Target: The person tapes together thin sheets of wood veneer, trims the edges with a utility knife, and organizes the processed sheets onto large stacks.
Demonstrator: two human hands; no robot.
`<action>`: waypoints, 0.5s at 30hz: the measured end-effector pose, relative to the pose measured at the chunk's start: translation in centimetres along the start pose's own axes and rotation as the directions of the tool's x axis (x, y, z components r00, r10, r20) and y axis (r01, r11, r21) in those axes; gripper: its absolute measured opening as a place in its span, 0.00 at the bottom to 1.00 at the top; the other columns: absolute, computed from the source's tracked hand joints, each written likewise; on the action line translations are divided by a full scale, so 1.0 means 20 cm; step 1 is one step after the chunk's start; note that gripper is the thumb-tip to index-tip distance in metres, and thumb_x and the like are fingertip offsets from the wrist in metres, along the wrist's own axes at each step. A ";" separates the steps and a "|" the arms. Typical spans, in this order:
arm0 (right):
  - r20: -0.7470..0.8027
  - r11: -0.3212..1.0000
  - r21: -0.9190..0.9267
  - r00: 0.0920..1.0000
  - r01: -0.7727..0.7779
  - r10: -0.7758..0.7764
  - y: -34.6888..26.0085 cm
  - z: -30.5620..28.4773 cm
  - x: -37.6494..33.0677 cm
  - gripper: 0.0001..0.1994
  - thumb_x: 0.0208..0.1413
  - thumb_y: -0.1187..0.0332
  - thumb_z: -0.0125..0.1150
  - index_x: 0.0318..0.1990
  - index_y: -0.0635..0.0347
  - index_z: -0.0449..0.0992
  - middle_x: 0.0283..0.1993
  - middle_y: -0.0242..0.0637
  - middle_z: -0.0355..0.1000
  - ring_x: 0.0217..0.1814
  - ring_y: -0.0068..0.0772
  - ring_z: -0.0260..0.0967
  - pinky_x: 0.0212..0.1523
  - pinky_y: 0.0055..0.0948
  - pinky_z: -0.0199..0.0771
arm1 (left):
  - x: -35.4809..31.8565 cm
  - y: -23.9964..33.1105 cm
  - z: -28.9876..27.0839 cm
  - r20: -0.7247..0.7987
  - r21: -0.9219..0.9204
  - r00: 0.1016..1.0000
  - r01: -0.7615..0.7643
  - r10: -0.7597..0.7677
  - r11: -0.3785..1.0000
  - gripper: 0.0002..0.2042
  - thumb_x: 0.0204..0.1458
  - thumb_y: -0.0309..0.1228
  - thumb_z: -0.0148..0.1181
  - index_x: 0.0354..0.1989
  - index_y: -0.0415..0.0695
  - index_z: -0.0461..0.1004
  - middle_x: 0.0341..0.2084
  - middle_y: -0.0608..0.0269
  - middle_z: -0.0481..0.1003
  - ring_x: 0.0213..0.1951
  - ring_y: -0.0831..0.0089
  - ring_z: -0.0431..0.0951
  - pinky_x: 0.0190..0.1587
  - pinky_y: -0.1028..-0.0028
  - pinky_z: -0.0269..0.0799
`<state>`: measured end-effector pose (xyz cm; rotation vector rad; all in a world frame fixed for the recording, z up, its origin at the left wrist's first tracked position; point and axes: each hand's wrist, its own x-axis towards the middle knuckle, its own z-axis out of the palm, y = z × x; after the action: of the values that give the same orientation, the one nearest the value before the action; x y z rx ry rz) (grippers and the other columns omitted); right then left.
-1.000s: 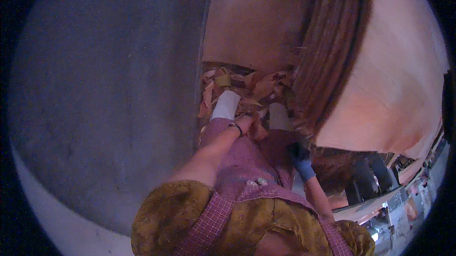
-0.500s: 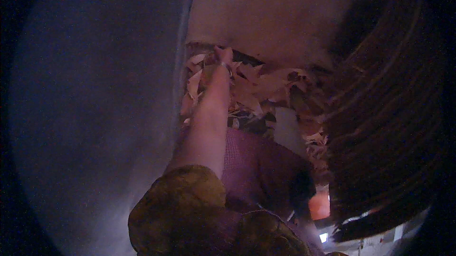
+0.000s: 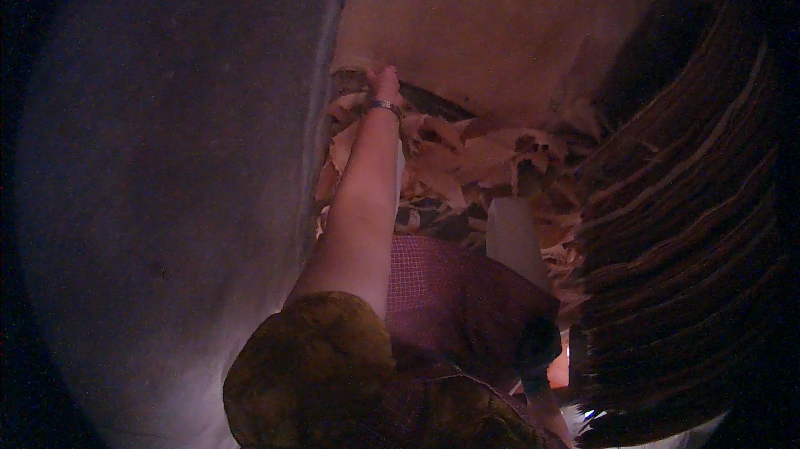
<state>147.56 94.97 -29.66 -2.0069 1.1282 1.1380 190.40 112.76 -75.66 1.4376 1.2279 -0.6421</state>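
Observation:
My left arm stretches far forward from an olive-brown sleeve. The left hand (image 3: 385, 84), with a patterned band at its wrist, is at the foot of a brown panel (image 3: 500, 24), beside a dark slit-like edge (image 3: 433, 99). Its fingers are small and dim, so I cannot tell whether they grip anything. Under and around that arm lies a heap of pale brown, ragged scraps (image 3: 475, 153). At the lower right, part of my right forearm (image 3: 546, 407) shows below a dark shape (image 3: 540, 345). That shape hides or blends with the right hand, whose fingers I cannot make out.
A large dark grey surface (image 3: 167, 157) rises along the left. On the right stands a tall stack of thin brown sheets (image 3: 683, 240) with uneven edges. A pale upright block (image 3: 511, 232) sits among the scraps, behind purple checked cloth (image 3: 433, 274). The light is dim.
My left hand has shifted slightly up and to the left, and its wristband shows more clearly. The dark shape by my right forearm looks more distinct.

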 end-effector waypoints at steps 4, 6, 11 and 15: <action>0.040 0.996 0.000 0.995 0.086 -0.086 0.04 -0.08 0.09 0.21 0.56 0.64 0.62 0.54 0.63 0.67 0.50 0.48 0.69 0.50 0.44 0.67 0.51 0.38 0.68 | 0.41 -0.15 -0.30 -0.160 0.039 0.973 -0.159 0.163 0.986 0.33 0.49 0.25 0.57 0.64 0.40 0.51 0.50 0.53 0.67 0.47 0.63 0.70 0.47 0.62 0.72; 0.049 0.996 0.005 0.995 0.085 -0.085 0.05 -0.09 0.10 0.22 0.56 0.64 0.62 0.55 0.63 0.67 0.51 0.48 0.69 0.51 0.44 0.66 0.51 0.38 0.68 | 0.44 -0.19 -0.32 -0.206 0.098 0.966 -0.140 0.157 0.985 0.32 0.51 0.27 0.58 0.63 0.39 0.51 0.50 0.53 0.68 0.45 0.63 0.71 0.44 0.63 0.73; 0.037 0.999 0.028 0.999 0.034 -0.035 0.00 -0.05 0.05 0.23 0.55 0.64 0.63 0.56 0.63 0.66 0.52 0.48 0.68 0.53 0.44 0.65 0.53 0.38 0.67 | 0.26 -0.09 -0.22 -0.162 -0.086 0.987 0.005 -0.019 0.996 0.20 0.51 0.37 0.66 0.45 0.42 0.63 0.41 0.56 0.72 0.32 0.70 0.74 0.28 0.71 0.72; 0.057 0.998 0.042 0.997 0.052 -0.054 -0.01 -0.07 0.07 0.24 0.55 0.65 0.63 0.57 0.63 0.65 0.54 0.48 0.67 0.55 0.44 0.64 0.54 0.39 0.66 | 0.13 -0.07 -0.26 -0.136 -0.120 0.989 -0.081 0.064 0.989 0.16 0.50 0.41 0.68 0.33 0.47 0.65 0.33 0.64 0.72 0.23 0.76 0.71 0.17 0.76 0.65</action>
<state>148.65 93.39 -30.15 -1.9484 1.0543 1.1309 188.67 118.29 -77.07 1.4302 1.2890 -0.4176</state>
